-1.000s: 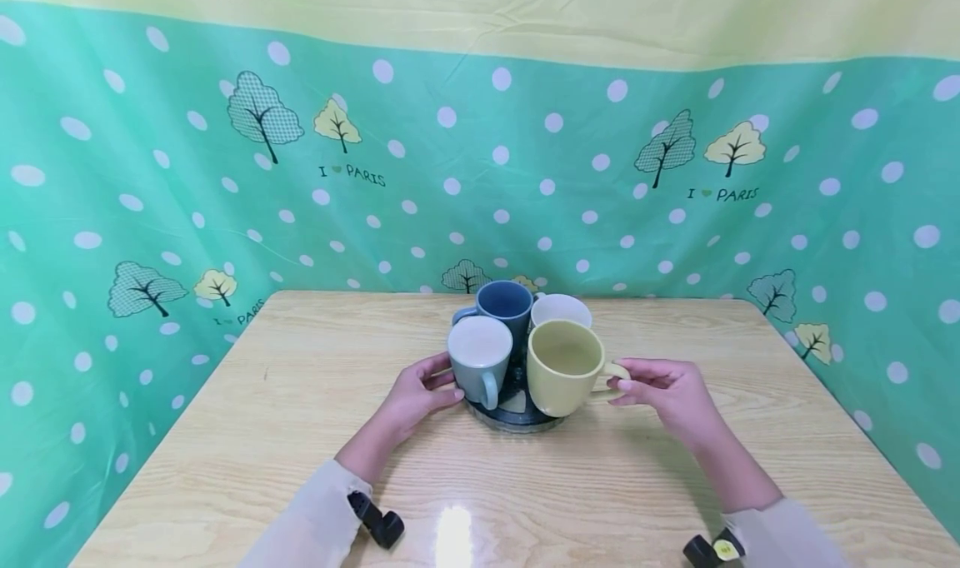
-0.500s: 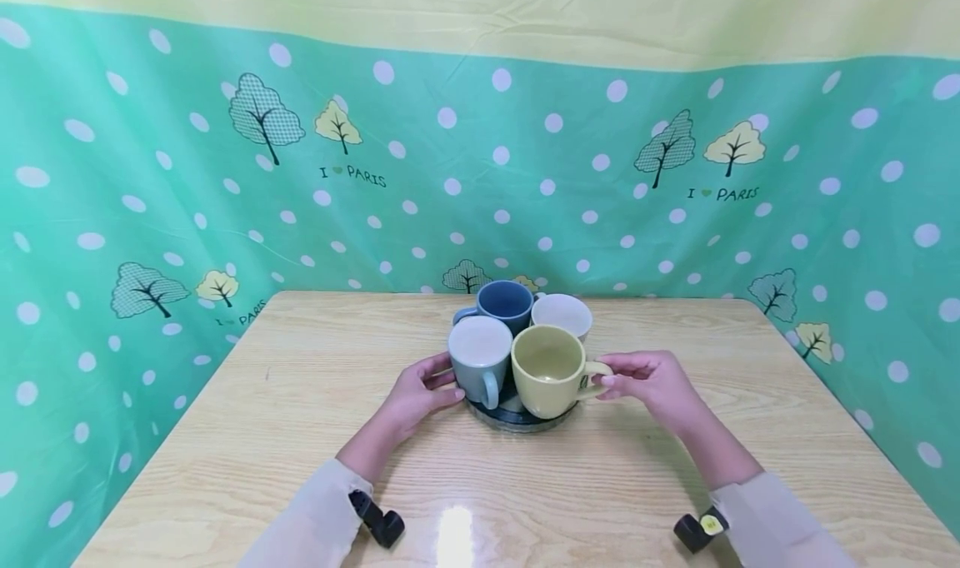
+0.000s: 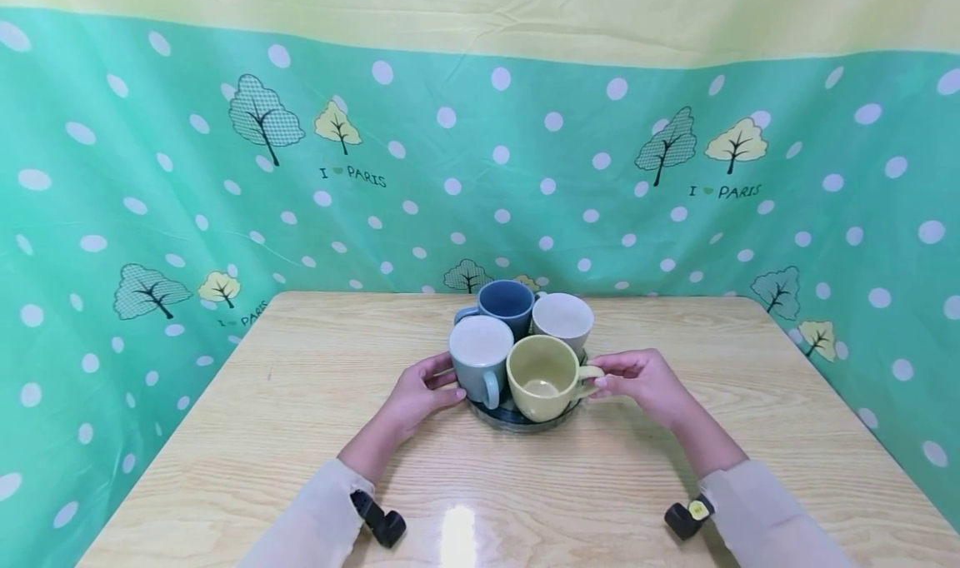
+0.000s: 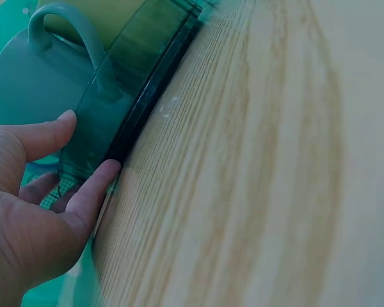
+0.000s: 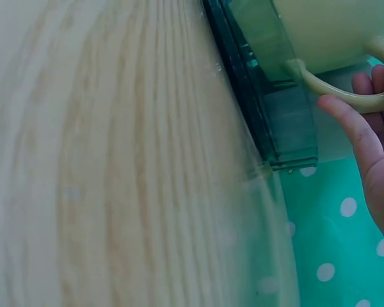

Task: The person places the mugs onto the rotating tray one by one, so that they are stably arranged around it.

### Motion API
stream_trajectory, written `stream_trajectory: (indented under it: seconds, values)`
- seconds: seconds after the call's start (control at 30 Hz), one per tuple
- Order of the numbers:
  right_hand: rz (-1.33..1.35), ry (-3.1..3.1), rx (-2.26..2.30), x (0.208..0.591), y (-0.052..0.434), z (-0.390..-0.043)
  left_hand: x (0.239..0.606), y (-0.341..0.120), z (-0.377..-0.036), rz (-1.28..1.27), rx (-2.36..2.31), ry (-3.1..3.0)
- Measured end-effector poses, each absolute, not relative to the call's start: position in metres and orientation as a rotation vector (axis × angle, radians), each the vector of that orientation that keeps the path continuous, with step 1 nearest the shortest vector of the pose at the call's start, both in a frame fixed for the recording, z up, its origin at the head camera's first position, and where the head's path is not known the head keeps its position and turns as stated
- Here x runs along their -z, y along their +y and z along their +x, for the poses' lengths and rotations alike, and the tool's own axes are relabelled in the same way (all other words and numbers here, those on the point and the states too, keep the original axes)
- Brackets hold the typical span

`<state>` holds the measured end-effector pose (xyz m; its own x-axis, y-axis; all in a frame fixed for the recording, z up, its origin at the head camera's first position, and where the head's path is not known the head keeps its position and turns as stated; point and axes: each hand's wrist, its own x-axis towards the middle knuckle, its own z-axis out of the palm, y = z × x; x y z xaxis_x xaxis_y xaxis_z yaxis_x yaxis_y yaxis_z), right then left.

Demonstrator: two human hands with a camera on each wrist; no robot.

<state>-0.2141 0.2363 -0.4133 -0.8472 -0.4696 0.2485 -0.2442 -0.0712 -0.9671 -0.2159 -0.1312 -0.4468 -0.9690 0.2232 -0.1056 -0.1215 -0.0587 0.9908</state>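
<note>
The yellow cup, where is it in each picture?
Head: yellow cup front right on the round tray, right hand holding its handle.
Left wrist: only a yellow sliver at the top edge.
Right wrist: top right, above the tray.
Shared landmark: the dark green tray.

four mugs (image 3: 521, 345) on tray (image 3: 525, 416), tray mid-table (image 3: 300, 401)

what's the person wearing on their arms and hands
Both hands are bare: left hand, right hand. Each arm has a long, pale cream sleeve. A small black device sits at each wrist; the right wrist's device carries a yellow sticker.
</note>
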Motion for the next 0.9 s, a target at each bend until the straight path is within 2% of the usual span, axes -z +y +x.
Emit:
stream_trajectory:
  seconds: [0.63, 0.9]
  values:
    - [-0.600, 2.555, 1.795, 0.409, 0.233, -0.219, 0.448, -0.133, -0.216, 0.094, -2.125, 1.978]
    - [-0.593, 2.597, 1.766, 0.411, 0.225, -0.215, 0.448, -0.134, -0.218, 0.091, -2.128, 1.978]
